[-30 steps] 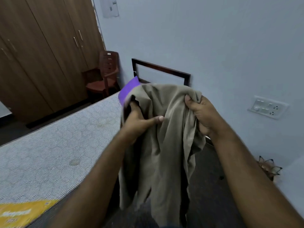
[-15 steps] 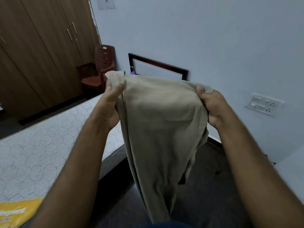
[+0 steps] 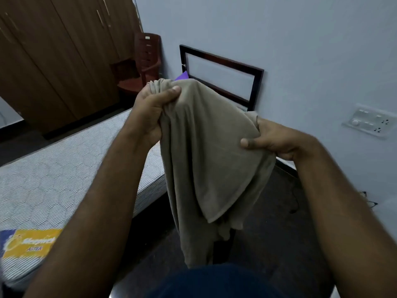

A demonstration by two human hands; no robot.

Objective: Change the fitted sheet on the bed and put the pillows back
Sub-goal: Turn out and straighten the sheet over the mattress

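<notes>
A beige fitted sheet [image 3: 206,151] hangs bunched in front of me, above the dark floor beside the bed. My left hand [image 3: 150,112] grips a gathered clump of it at the top. Lower and to the right, my right hand [image 3: 272,140] pinches another fold of the same cloth. The bare mattress [image 3: 53,173], white with a quilted pattern and a yellow label [image 3: 30,244], lies to the left with no sheet on it. No pillows are in view.
A dark bed frame headboard [image 3: 221,61] stands against the pale wall, with a purple object [image 3: 182,75] peeking behind the sheet. A brown plastic chair [image 3: 146,61] and wooden wardrobe [image 3: 53,50] are at the back left. A switchboard [image 3: 369,122] is on the right wall.
The sheet was stretched flat between both hands; now my left hand has gathered its top into a clump and my right hand has dropped lower, letting the cloth bunch.
</notes>
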